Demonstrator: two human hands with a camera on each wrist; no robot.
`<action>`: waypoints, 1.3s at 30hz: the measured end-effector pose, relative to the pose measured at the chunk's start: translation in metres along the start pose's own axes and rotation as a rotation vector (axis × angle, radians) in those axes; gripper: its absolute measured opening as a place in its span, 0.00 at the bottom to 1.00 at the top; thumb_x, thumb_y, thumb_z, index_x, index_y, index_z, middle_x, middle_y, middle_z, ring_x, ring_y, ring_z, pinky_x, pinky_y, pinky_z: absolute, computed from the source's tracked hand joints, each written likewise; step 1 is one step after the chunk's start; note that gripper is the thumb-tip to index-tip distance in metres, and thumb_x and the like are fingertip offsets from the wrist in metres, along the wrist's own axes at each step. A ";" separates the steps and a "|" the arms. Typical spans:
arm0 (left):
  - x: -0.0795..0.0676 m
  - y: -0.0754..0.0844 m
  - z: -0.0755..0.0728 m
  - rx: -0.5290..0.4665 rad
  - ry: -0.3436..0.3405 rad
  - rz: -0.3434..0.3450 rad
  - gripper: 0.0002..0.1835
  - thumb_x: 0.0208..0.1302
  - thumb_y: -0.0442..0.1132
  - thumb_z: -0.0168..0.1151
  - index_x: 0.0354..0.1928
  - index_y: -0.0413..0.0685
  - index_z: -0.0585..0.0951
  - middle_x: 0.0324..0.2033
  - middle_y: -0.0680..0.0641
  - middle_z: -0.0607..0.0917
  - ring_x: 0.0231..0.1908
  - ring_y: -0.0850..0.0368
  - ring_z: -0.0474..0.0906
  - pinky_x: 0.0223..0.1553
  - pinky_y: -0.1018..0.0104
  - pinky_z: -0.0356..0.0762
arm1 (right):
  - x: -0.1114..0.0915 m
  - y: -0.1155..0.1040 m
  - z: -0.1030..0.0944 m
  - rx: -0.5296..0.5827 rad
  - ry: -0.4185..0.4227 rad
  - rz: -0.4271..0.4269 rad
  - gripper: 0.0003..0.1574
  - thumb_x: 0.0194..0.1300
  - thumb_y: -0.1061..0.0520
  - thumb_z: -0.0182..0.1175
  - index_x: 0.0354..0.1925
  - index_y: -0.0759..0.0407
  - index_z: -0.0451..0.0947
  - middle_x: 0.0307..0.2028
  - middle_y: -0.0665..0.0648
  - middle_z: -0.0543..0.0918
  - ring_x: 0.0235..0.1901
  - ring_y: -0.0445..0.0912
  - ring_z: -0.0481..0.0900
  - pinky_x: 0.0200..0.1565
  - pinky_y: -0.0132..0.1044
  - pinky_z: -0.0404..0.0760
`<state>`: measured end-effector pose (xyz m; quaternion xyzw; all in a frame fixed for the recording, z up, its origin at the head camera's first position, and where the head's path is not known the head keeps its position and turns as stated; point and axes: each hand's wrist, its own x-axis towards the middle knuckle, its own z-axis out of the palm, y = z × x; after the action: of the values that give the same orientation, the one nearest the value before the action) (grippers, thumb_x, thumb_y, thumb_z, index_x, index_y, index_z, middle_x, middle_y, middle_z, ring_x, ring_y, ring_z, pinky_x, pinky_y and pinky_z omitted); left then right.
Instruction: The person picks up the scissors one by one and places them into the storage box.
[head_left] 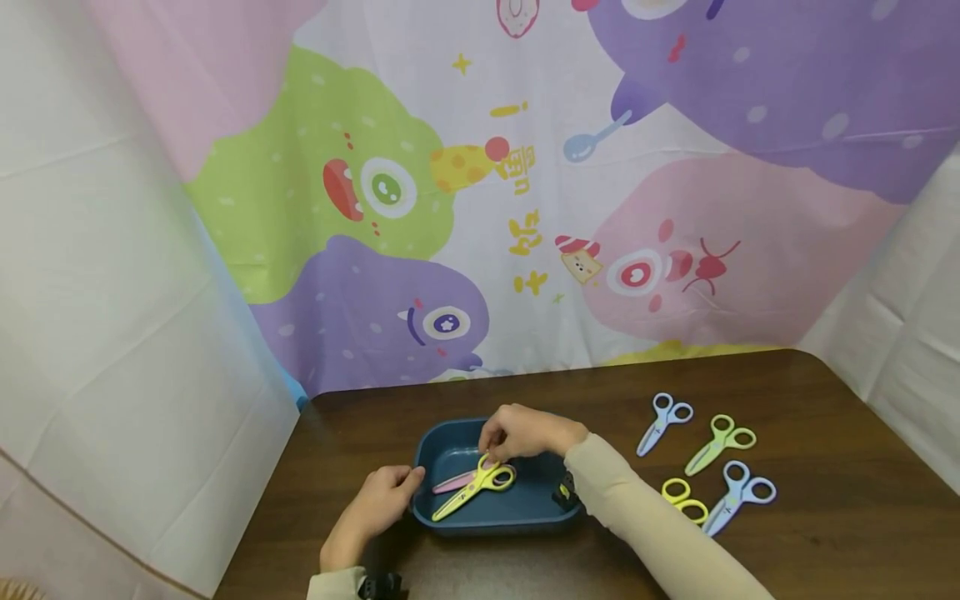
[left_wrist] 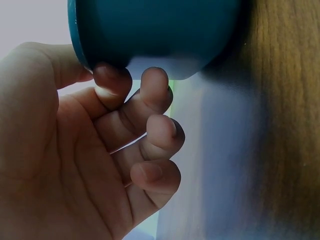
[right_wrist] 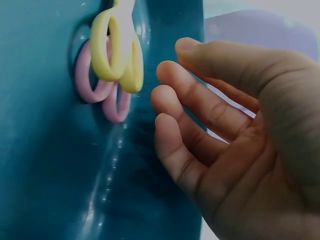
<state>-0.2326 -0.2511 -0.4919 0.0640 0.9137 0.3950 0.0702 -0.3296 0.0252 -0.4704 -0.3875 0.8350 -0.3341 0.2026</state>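
A dark blue tray [head_left: 517, 527] stands on the table with yellow scissors [head_left: 468, 494] lying over pink scissors [head_left: 450, 483] inside it. My left hand [head_left: 381, 498] pinches the tray's left rim between thumb and index finger; the other fingers curl loosely below in the left wrist view. Over the tray's far side, my right hand [head_left: 528, 432] is close to the scissors' handles. In the right wrist view its slightly bent fingers [right_wrist: 172, 75] hold nothing and sit just apart from the yellow handle [right_wrist: 98, 52]. The pink loops [right_wrist: 82, 82] show beneath.
Right of the tray lie blue scissors [head_left: 654, 432], green scissors [head_left: 708, 454], more blue scissors [head_left: 726, 508] and another yellow pair [head_left: 678, 493], partly behind my right sleeve [head_left: 637, 517]. A patterned cloth [head_left: 525, 333] hangs behind the brown table [head_left: 360, 421].
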 end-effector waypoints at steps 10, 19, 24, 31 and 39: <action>0.000 -0.001 0.001 0.004 -0.002 0.002 0.22 0.79 0.46 0.54 0.23 0.44 0.75 0.17 0.51 0.74 0.19 0.58 0.70 0.24 0.64 0.68 | -0.007 -0.013 -0.011 -0.015 0.026 -0.028 0.12 0.68 0.60 0.67 0.49 0.61 0.87 0.38 0.49 0.88 0.37 0.38 0.84 0.42 0.30 0.82; 0.001 -0.001 0.001 -0.001 -0.004 0.004 0.22 0.79 0.46 0.54 0.23 0.44 0.75 0.17 0.51 0.75 0.19 0.58 0.71 0.24 0.64 0.69 | -0.018 -0.023 -0.019 -0.047 0.043 -0.083 0.14 0.69 0.57 0.68 0.50 0.61 0.86 0.38 0.47 0.88 0.35 0.35 0.81 0.43 0.29 0.81; 0.001 -0.001 0.002 -0.002 0.006 0.010 0.23 0.79 0.46 0.54 0.23 0.44 0.75 0.17 0.52 0.75 0.18 0.58 0.71 0.23 0.65 0.69 | -0.026 -0.027 -0.020 -0.053 0.055 -0.079 0.13 0.69 0.56 0.68 0.51 0.59 0.87 0.39 0.46 0.87 0.36 0.35 0.81 0.44 0.29 0.81; 0.002 -0.002 0.002 -0.004 0.014 0.010 0.23 0.79 0.46 0.54 0.23 0.44 0.75 0.17 0.52 0.75 0.18 0.58 0.71 0.22 0.65 0.70 | -0.037 -0.033 -0.023 -0.052 0.091 -0.101 0.13 0.69 0.54 0.68 0.51 0.53 0.87 0.40 0.45 0.87 0.38 0.36 0.81 0.48 0.30 0.81; 0.002 -0.003 0.002 -0.005 0.004 -0.003 0.23 0.79 0.47 0.54 0.23 0.44 0.75 0.17 0.51 0.74 0.19 0.57 0.71 0.23 0.64 0.69 | -0.053 -0.034 -0.022 -0.026 0.118 -0.111 0.15 0.71 0.53 0.67 0.53 0.54 0.86 0.40 0.45 0.87 0.39 0.38 0.80 0.47 0.31 0.81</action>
<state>-0.2341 -0.2513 -0.4957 0.0615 0.9130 0.3974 0.0692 -0.2926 0.0593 -0.4263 -0.4153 0.8271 -0.3561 0.1290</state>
